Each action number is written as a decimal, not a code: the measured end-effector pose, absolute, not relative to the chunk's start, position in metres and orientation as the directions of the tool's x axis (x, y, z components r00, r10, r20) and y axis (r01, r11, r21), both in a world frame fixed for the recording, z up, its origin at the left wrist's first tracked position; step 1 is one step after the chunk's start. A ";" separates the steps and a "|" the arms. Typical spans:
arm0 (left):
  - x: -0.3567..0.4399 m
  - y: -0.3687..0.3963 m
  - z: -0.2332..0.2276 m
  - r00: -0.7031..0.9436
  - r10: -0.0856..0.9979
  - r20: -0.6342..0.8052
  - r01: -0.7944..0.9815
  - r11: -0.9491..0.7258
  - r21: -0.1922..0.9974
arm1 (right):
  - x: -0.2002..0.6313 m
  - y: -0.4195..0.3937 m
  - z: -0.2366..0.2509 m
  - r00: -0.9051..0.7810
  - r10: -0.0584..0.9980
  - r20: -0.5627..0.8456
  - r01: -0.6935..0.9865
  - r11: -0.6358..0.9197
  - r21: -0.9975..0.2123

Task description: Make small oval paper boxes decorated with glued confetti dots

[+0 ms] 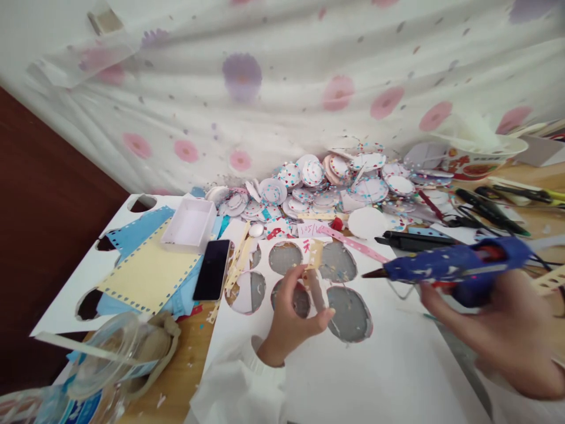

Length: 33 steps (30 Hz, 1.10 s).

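My left hand [293, 321] pinches a small white round piece [316, 290] on edge between thumb and fingers. A cream punched paper strip [315, 254] sticks up from its top; how they join I cannot tell. On the right, my right hand [498, 330], blurred, grips a blue hot glue gun [436, 263], its dark nozzle pointing left towards the piece and apart from it. Beneath both hands lies a white cardboard sheet [375, 377] with several round holes cut out.
Behind lies a heap of paper discs [309, 188] with coloured bits. To the left are a white box [189, 225], yellow paper [145, 271], a phone [212, 270] and a plastic cup [110, 353]. Cutter knives [492, 209] and a noodle bowl [481, 156] stand right.
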<state>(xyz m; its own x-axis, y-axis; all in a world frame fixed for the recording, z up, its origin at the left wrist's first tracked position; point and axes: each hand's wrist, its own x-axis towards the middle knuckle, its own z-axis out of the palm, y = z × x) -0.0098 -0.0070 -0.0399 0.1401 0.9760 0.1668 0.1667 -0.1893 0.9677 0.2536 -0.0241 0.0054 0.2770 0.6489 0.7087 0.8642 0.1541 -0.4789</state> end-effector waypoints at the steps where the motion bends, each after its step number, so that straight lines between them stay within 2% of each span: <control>1: -0.011 -0.007 -0.039 0.144 0.971 0.190 0.200 -0.216 0.956 | 0.246 -0.015 0.002 0.218 0.614 0.759 0.870 0.231 -0.437; 3: -0.013 -0.005 -0.036 0.147 0.964 0.222 0.241 -0.252 0.937 | 0.232 -0.003 -0.006 0.154 0.536 0.830 0.868 0.329 -0.373; 5: -0.014 -0.004 -0.034 0.152 0.963 0.222 0.263 -0.255 0.930 | 0.223 0.001 -0.017 0.139 0.518 0.844 0.863 0.355 -0.360; 10: -0.014 -0.002 -0.034 0.162 0.968 0.194 0.290 -0.235 0.928 | 0.217 -0.008 -0.037 0.173 0.600 0.781 0.860 0.295 -0.417; 18: -0.015 -0.001 -0.029 0.164 0.977 0.136 0.263 -0.176 0.949 | 0.216 -0.011 -0.037 0.213 0.677 0.704 0.849 0.229 -0.477; 28: -0.014 -0.001 -0.027 0.133 0.978 0.159 0.251 -0.188 0.950 | 0.217 -0.013 -0.037 0.182 0.688 0.703 0.882 0.202 -0.426; 33: -0.014 0.000 -0.027 0.131 0.979 0.157 0.248 -0.186 0.951 | 0.218 -0.013 -0.034 0.124 0.695 0.708 0.882 0.249 -0.399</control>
<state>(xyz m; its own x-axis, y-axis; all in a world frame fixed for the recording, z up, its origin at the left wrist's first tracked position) -0.0136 -0.0005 -0.0266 0.1310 0.9788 0.1573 0.2483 -0.1860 0.9507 0.2176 -0.0126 -0.0342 0.1244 0.6949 0.7082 0.8824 0.2489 -0.3992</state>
